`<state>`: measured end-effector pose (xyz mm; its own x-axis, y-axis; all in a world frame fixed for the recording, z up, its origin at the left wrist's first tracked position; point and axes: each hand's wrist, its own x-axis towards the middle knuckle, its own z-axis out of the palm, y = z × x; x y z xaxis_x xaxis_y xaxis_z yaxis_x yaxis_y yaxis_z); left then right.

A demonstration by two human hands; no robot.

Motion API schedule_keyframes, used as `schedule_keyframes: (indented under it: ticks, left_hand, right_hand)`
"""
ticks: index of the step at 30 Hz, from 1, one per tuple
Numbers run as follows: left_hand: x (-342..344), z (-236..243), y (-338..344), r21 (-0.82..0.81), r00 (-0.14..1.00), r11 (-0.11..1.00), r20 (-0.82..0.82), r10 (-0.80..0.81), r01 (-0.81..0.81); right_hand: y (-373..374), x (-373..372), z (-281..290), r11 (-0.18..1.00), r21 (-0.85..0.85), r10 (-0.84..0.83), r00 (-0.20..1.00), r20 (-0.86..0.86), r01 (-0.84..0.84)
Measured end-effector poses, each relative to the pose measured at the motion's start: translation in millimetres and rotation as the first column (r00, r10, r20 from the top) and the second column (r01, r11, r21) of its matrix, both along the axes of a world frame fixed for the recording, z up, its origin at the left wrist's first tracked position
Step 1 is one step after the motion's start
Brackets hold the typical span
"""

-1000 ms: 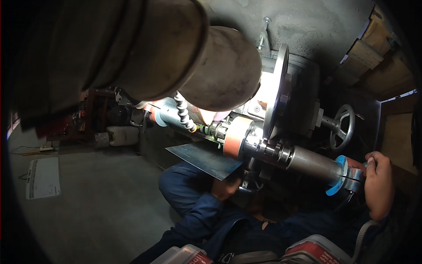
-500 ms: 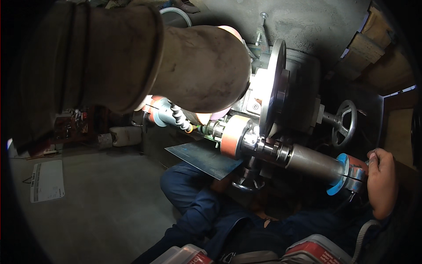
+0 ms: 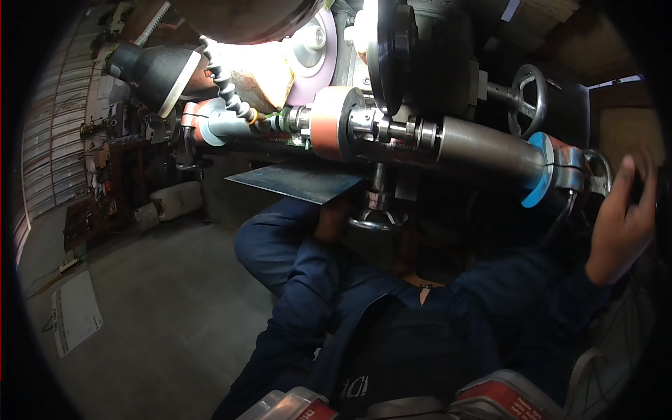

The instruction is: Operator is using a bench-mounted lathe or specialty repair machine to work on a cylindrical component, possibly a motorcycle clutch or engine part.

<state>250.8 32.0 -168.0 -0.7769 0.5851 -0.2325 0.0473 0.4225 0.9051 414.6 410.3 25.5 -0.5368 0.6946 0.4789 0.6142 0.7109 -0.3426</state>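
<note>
My right hand (image 3: 623, 224) is raised at the right end of a grinding machine, fingers stretched out and holding nothing visible. It is beside a small metal handwheel (image 3: 603, 175) and a red split clamp (image 3: 563, 164) with a blue-edged collar. From the clamp, a thick steel cylinder (image 3: 490, 150) leads left to a stepped shaft (image 3: 402, 131) and an orange-faced ring (image 3: 329, 133). My left hand (image 3: 334, 220) is low, behind a flat metal plate (image 3: 297, 183) and near a lower handwheel (image 3: 378, 221). Its fingers are hidden in shadow.
A pink grinding wheel (image 3: 323, 63) and a grey flexible hose (image 3: 227, 87) are behind the shaft. A black work lamp (image 3: 150, 73) hangs at left. Another handwheel (image 3: 530, 101) sticks out at back right. On the floor are a white sign (image 3: 75, 315) and a pale canister (image 3: 176, 201).
My right hand has come off the red clamp and opened, its fingers now extended. The view has shifted, so the machine sits higher and the lamp at left shows.
</note>
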Motion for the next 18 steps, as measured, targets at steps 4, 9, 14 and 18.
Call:
schedule_keyframes:
  ticks: [4, 9, 14, 18]
  left_hand:
    - [0, -8, 1, 0.046, 1.000, 0.999, -0.010, 0.007, -0.006]
    - [-4, -10, -16, -0.150, 0.962, 0.972, -0.178, -0.207, 0.181]
    - [-6, -16, -18, -0.095, 0.968, 0.975, -0.134, -0.213, 0.201]
    - [-6, -7, -12, -0.086, 0.990, 0.986, 0.034, -0.137, 0.140]
  right_hand:
    - [-41, 13, -15, 0.999, 0.036, -0.005, 0.990, -0.139, 0.010]
    - [-51, 7, -40, 0.999, 0.023, -0.029, 0.965, -0.261, 0.037]
    - [-45, 7, -37, 0.995, 0.093, -0.009, 0.973, -0.229, 0.031]
    - [-45, 6, -32, 0.998, 0.049, -0.026, 0.977, -0.211, 0.037]
